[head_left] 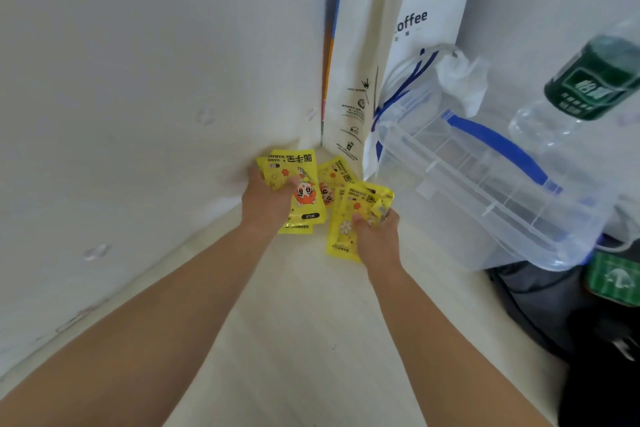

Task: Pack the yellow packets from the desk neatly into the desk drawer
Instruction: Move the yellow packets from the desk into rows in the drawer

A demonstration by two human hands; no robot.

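Several yellow hand-warmer packets lie in the far corner of the pale desk, where it meets the wall. My left hand grips a small stack of packets with an orange cartoon figure, thumb across the front. My right hand holds another bunch of yellow packets, fingers curled round them. One more packet lies between the two bunches, against the bag. No drawer is in view.
A white paper coffee bag stands in the corner behind the packets. A clear plastic box with a blue handle sits to the right, a green-labelled water bottle beyond it. Dark items lie at the right edge.
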